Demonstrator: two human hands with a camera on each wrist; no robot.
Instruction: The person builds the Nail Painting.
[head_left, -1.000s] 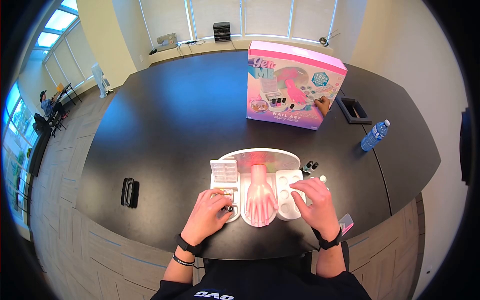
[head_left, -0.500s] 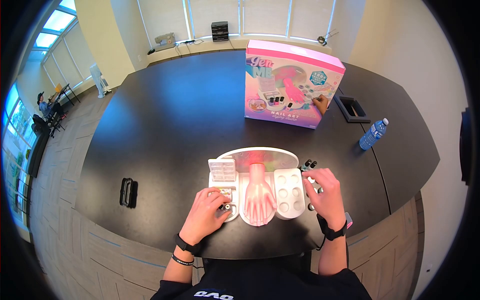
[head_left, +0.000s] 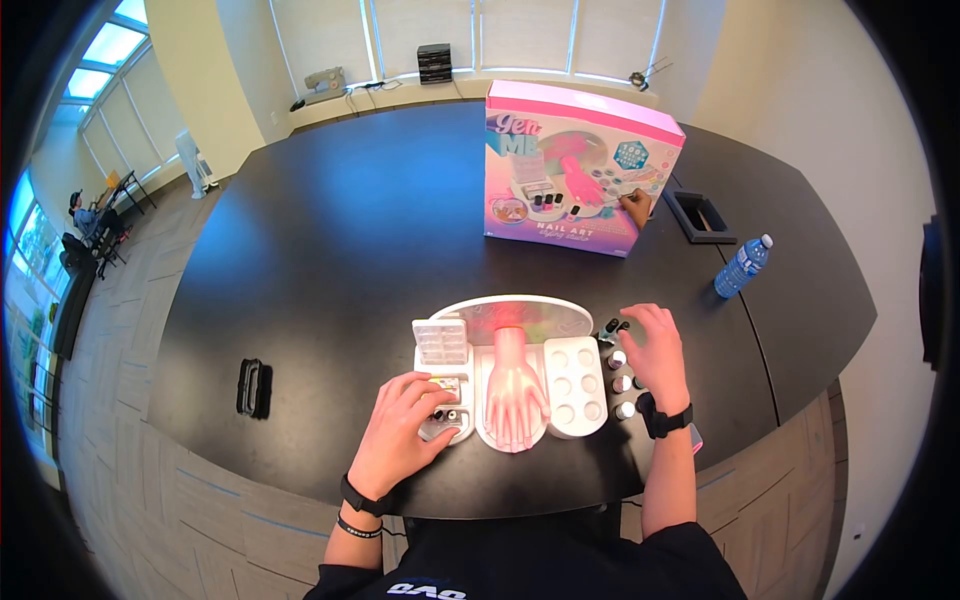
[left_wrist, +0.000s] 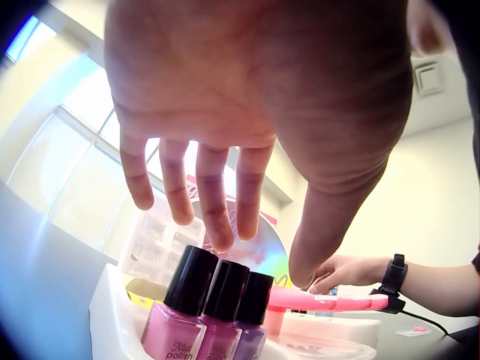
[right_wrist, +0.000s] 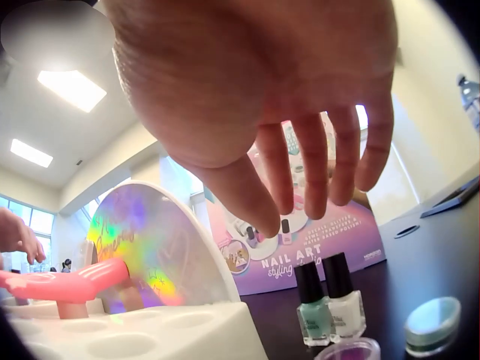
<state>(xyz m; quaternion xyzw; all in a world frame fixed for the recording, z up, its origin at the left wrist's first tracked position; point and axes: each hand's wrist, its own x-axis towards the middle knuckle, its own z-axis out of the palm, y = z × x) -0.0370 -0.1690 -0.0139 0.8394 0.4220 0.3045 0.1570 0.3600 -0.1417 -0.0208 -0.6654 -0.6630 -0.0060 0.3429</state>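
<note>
My left hand (head_left: 405, 430) hovers over the left tray of a white nail art station, its fingers hanging straight above three nail polish bottles (left_wrist: 225, 300) with black caps, pink to purple. It grips nothing. My right hand (head_left: 655, 355) is held beyond the station's right side, fingers extended and thumb apart. Below its fingertips in the right wrist view stand a green polish bottle (right_wrist: 313, 311) and a white polish bottle (right_wrist: 345, 304). A teal-topped pot (right_wrist: 433, 324) and a purple pot (right_wrist: 349, 350) sit nearer. The pink model hand (head_left: 514, 390) lies palm down between the trays.
The six-well tray (head_left: 575, 385) forms the station's right side, with small pots (head_left: 622, 384) lined up beside it. A nail art box (head_left: 580, 170) stands behind. Farther right are a water bottle (head_left: 743, 267) and a table socket (head_left: 703, 220). A black case (head_left: 254, 388) lies left.
My right hand has moved right, from over the six-well tray to above the bottles and pots beside it. My left hand stays over the left tray, its thumb and fingers slightly farther apart.
</note>
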